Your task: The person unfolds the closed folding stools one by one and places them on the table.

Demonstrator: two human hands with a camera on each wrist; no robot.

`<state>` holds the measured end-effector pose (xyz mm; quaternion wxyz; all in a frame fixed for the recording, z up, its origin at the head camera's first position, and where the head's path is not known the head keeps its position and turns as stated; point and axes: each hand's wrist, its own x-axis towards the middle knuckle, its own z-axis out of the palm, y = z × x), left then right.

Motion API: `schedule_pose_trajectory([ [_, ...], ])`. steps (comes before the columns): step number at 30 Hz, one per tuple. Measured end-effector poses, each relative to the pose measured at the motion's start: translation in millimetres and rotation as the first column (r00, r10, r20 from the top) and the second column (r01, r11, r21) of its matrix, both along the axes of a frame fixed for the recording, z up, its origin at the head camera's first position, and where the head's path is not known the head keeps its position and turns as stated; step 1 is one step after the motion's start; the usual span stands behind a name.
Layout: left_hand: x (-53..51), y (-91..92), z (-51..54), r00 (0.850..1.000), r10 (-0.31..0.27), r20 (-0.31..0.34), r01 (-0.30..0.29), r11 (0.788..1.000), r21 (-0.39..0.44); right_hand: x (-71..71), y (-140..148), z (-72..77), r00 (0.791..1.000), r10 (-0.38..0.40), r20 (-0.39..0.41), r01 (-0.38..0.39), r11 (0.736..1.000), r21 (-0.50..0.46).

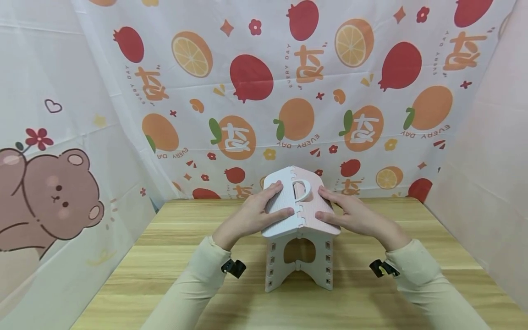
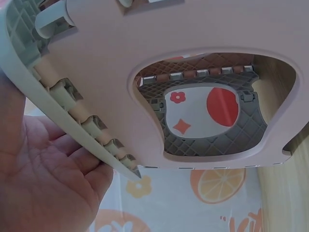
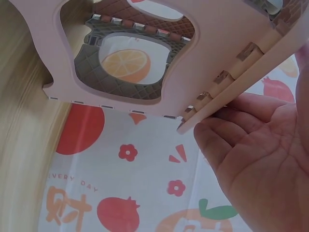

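A white and pink folding step stool [image 1: 276, 270] stands upright, its hinged top peaked like a roof. My left hand [image 1: 252, 213] lies against the white top panel [image 1: 283, 178], fingers on its outer slope and thumb towards the hinge. On the other side, my right hand [image 1: 358, 211] rests on the pink top panel [image 1: 310, 214] in much the same way. A small loop handle [image 1: 309, 187] sticks up at the ridge between them. Both wrist views show the stool's pale pink end leg [image 2: 108, 82] with its cut-out, and the fingers mostly straight behind the sloping panels.
The stool stands on a wood-grain table [image 1: 173, 256]. A fruit-print cloth [image 1: 264, 55] hangs behind the table's far edge. Pale cloth walls close in both sides, with a cartoon bear [image 1: 62, 197] on the left one.
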<state>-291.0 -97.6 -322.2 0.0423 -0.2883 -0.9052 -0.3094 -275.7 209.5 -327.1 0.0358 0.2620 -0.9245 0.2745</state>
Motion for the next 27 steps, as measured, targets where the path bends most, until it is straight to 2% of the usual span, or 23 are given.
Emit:
schedule_pose_trajectory([
  [5,-0.1,-1.1,0.9,1.0,0.012,-0.011,-0.012,1.0,-0.02,0.1,-2.6,3.1,0.999,-0.023,0.029,0.022,1.0,0.017],
  [14,-1.7,-0.5,4.8,0.999,0.042,-0.029,-0.044,0.997,-0.066,-3.2,-7.2,8.1,0.999,-0.032,0.021,0.031,0.998,0.047],
  [27,-2.3,0.8,3.0,0.998,0.059,-0.025,-0.06,0.997,-0.047,-5.5,-6.8,6.7,0.997,-0.045,0.056,0.044,0.999,0.028],
])
